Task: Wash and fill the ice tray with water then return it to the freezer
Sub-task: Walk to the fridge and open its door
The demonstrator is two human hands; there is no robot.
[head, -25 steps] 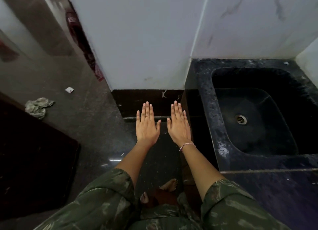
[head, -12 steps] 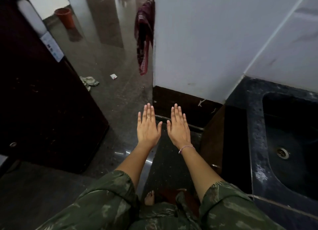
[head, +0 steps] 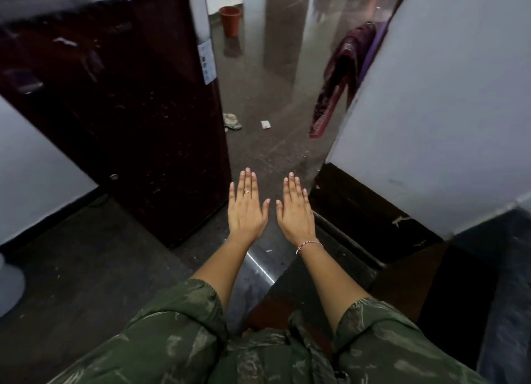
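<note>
My left hand (head: 246, 208) and my right hand (head: 295, 211) are stretched out side by side over the dark floor, palms down, fingers straight, holding nothing. A dark maroon fridge (head: 138, 110) stands to the left of my hands with its door closed and a white handle (head: 199, 16) near its top right edge. No ice tray is in view. Only a dark strip of the sink counter (head: 505, 268) shows at the right edge.
A white wall corner (head: 431, 110) with a black skirting juts in on the right. A maroon cloth (head: 339, 79) hangs beside it. A crumpled rag (head: 232, 121) and a paper scrap (head: 265, 124) lie on the glossy floor. An orange pot (head: 230, 20) stands far back.
The view has swung left, away from the sink, bringing the fridge into sight. Both hands stay flat and empty in front of me.
</note>
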